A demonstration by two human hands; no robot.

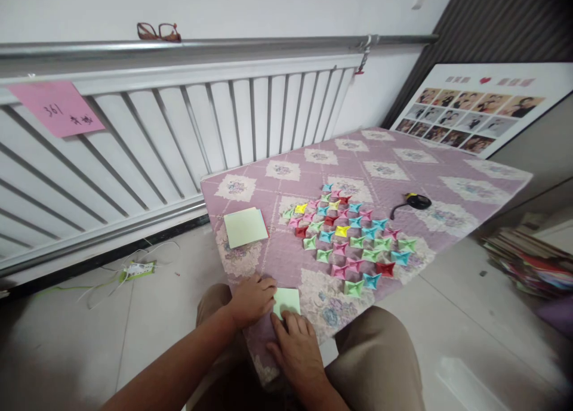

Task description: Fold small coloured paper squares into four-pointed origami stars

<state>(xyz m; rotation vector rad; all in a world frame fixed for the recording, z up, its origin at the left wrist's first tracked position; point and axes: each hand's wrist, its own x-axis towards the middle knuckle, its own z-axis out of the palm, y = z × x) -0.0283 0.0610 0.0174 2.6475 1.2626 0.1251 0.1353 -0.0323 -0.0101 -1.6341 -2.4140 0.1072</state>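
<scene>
A small pale green sheet of paper [287, 300] lies at the near edge of the cloth-covered table. My left hand [254, 299] has its fingers curled together at the sheet's left edge. Over the lower edge of the same sheet, my right hand [295, 342] rests with bent fingers pressing on it. Whether either thumb is under the paper is hidden. A stack of paper squares [245, 228], pale green on top, sits beyond my left hand. To the right, several small folded paper pieces [342, 231] in green, pink, blue, red and yellow stand in slanting rows.
A black and yellow object with a cord or strap [418, 201] lies on the purple patterned tablecloth [290, 262]. Behind the table are a white radiator [250, 119] and glasses [159, 32] on a pipe. A power strip [138, 270] is on the floor at left; a photo board [474, 110] leans at right.
</scene>
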